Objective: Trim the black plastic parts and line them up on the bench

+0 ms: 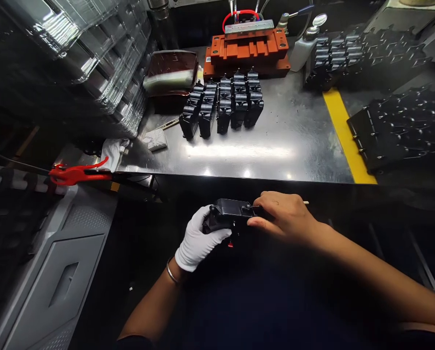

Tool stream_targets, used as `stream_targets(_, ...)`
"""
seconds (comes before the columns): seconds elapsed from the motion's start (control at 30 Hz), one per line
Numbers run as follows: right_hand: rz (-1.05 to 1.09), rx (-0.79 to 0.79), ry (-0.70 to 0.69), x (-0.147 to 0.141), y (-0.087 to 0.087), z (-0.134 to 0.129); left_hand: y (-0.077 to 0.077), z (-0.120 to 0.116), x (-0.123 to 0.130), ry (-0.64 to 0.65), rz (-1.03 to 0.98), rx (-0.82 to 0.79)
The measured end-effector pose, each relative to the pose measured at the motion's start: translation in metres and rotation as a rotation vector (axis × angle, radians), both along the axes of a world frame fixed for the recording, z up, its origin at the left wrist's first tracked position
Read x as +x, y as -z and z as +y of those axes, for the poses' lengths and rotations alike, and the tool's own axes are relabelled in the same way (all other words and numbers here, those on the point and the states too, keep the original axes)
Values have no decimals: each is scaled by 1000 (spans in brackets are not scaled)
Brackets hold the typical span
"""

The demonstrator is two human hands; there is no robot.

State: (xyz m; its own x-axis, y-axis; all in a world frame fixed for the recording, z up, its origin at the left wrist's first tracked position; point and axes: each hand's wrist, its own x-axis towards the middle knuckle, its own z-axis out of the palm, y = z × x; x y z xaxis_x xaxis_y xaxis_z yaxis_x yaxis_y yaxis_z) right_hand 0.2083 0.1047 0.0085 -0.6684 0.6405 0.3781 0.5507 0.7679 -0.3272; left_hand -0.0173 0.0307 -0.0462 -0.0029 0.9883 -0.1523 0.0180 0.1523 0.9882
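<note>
"Where's the black part (229, 208)?"
"Before the bench (297, 131), clamped in the gloved left hand (198, 240); the right hand (286, 211) pinches a thin tool (306, 202) against it."
"Clear trays (120, 73)?"
"Stacked; contents unclear."

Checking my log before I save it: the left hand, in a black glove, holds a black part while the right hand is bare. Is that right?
Not quite: the head view shows a white glove on the left hand holding the black part; the right hand is bare.
</note>
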Motion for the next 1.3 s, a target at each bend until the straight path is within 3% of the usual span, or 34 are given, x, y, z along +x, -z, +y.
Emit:
stream_targets(0.17, -21, -4, -185, 3, 0, 0, 5, -4, -8, 38, 61, 76)
stream_targets(0.73, 106, -26, -243, 3, 1, -3, -1, 3, -6, 186, -194, -155)
stream_targets(0.87, 155, -191, -138, 6, -2, -5, -6, 2, -6, 95, -108, -6)
stream_targets(1.07, 188, -182, -71, 8, -1, -13, -15, 2, -13, 130, 145, 271)
stream_targets(1.3, 185, -195, -30, 4, 8, -14, -17, -4, -13, 177, 225, 325)
